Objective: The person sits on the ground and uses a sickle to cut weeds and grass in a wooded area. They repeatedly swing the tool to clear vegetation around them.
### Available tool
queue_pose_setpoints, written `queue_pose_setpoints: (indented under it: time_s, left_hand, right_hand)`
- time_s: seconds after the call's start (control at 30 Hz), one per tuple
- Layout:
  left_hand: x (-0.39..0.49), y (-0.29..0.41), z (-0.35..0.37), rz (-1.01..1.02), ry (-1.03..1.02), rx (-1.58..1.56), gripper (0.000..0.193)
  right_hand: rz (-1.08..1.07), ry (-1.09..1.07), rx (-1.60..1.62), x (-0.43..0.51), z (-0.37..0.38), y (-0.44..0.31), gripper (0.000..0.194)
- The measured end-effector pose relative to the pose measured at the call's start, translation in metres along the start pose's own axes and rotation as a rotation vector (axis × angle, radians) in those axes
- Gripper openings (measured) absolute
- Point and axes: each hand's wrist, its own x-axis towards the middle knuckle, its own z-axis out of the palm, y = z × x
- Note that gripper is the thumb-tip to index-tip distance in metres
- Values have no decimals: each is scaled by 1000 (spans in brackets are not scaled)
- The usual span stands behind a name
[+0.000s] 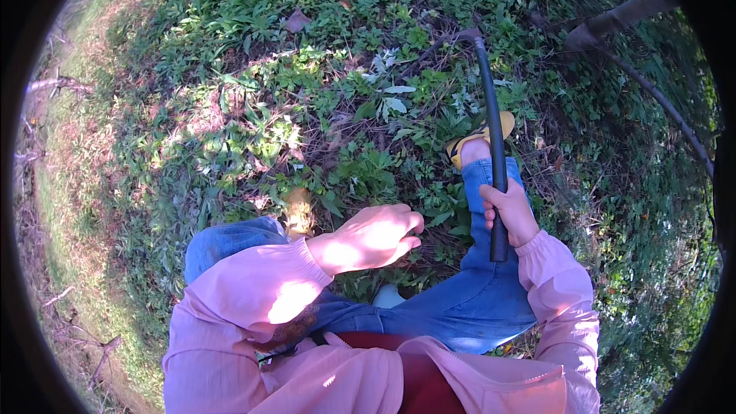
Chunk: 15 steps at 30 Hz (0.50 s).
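Note:
My right hand grips the lower part of a long dark handle above my right shin. The handle belongs to a sickle, whose narrow curved blade reaches left among the weeds and is partly hidden by them. My left hand hovers between my knees with its fingers curled and its thumb close to them. No object shows in it, but the inside of the hand is hidden. Low green weeds and dry stalks cover the ground before me.
My yellow shoes stand among the plants, knees in blue jeans spread apart. A white rounded thing shows between my thighs. At right, a bare trunk or thick branch and a thinner branch slant in. Dry twigs lie at left.

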Motion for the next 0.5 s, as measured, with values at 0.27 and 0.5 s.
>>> queue_pose_setpoints:
  time_s: [0.27, 0.5]
  left_hand:
    - [4, 4, 11, -19, -87, 19, 22]
    - [6, 6, 17, -38, -125, 92, 25]
  right_hand:
    - [-337, 248, -227, 61, -9, -1, 23]
    - [-360, 362, -161, 130, 2, -51, 25]
